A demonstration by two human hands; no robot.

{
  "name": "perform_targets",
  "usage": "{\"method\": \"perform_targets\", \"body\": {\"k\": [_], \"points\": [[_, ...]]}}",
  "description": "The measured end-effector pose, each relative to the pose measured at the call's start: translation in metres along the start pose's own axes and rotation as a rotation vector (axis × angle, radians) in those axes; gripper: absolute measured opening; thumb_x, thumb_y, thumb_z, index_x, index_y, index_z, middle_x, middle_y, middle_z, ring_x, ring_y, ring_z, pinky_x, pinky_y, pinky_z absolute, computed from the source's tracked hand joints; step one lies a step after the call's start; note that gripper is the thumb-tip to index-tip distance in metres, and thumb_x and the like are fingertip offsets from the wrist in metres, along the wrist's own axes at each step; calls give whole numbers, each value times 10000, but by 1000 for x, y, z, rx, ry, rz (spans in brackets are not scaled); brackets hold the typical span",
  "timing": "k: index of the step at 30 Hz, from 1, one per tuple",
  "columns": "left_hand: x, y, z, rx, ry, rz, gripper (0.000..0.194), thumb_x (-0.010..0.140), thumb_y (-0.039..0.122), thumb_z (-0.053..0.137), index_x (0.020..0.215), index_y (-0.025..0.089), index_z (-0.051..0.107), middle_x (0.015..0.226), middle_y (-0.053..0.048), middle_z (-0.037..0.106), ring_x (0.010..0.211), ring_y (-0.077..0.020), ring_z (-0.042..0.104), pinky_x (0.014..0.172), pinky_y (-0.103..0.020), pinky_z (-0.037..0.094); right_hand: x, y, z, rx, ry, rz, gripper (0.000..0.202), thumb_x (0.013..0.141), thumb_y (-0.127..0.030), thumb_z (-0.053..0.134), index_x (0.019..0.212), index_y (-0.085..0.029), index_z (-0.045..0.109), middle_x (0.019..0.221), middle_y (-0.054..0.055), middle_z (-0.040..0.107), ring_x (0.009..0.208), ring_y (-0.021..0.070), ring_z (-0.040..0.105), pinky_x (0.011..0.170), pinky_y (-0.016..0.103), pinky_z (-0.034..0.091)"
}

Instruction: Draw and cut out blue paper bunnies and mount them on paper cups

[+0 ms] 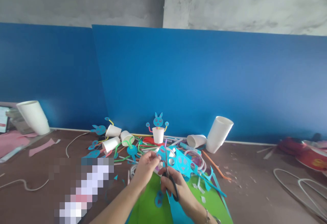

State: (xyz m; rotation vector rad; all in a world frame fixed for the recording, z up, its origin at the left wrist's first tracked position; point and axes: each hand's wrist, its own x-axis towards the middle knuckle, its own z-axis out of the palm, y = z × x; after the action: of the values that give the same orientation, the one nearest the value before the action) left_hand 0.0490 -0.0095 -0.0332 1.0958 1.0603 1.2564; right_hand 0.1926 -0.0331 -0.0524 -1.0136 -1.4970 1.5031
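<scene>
My left hand pinches a small piece of blue paper with a reddish mark on it. In my right hand are black-handled scissors, their blades pointing up beside that paper. Just right of the blades lies a larger blue paper sheet with a drawn face and cut-out holes. Below my hands is a green sheet, and on it rests a blue cut-out with a red mark. Whether the blades are touching the paper I cannot tell.
A paper cup with a blue rabbit head stands at the back. Several similar cups lie tipped to its left. Stacked white cups lean at the right. Straws and scraps surround them; a white cable lies far right. A blue partition rises behind.
</scene>
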Motion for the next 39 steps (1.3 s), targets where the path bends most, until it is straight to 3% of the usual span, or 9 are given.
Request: {"method": "perform_targets", "body": {"k": [9, 21, 31, 39], "points": [[3, 0, -3, -15, -10, 15, 199, 694, 327, 650, 657, 165, 541, 611, 15, 592, 599, -122, 515, 621, -238, 375, 2, 0, 0, 23, 11, 29, 254, 782, -400, 593, 839, -156, 552, 467, -66, 516, 402, 61, 324, 414, 198, 250], [4, 2, -5, -7, -33, 8, 247, 680, 380, 675, 649, 177, 539, 611, 7, 603, 601, -147, 564, 595, -244, 396, 2, 0, 0, 12, 31, 23, 293, 770, -436, 620, 766, -148, 571, 419, -74, 463, 386, 64, 351, 415, 205, 246], [5, 7, -6, 10, -45, -12, 253, 667, 364, 653, 611, 186, 483, 536, 48, 511, 514, -105, 454, 546, -231, 329, 0, -8, 0, -28, 15, 47, 283, 756, -431, 622, 712, -157, 567, 375, -89, 417, 356, 58, 324, 397, 201, 222], [4, 12, -6, -2, -30, -68, 247, 625, 366, 671, 619, 182, 507, 543, 43, 560, 504, -104, 477, 532, -221, 334, -1, -12, 1, -32, 4, 85, 286, 738, -440, 630, 701, -167, 555, 353, -101, 389, 335, 53, 305, 374, 197, 203]]}}
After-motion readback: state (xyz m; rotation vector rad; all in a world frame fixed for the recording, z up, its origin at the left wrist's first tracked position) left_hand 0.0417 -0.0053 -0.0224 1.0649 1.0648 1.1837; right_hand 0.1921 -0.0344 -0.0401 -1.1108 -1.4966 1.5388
